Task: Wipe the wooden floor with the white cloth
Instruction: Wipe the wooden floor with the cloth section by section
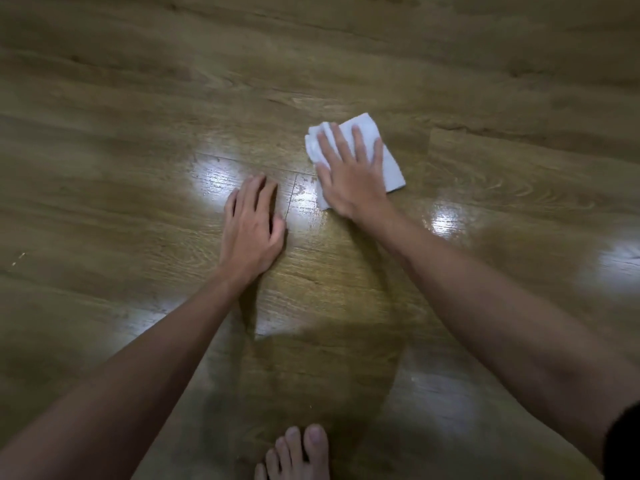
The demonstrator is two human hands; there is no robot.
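Note:
A folded white cloth [391, 168] lies flat on the wooden floor [138, 150], right of centre. My right hand [349, 174] presses down on it with the fingers spread, covering most of its left half. To the cloth's left, my left hand [252, 223] rests on the bare boards, fingers apart, holding nothing. Bright glare patches lie on the shiny planks around both hands.
Toes of a bare foot [298, 452] show at the bottom edge, between my forearms. Small pale specks [19, 258] lie on the boards at the far left. Wooden planks fill the view on every side.

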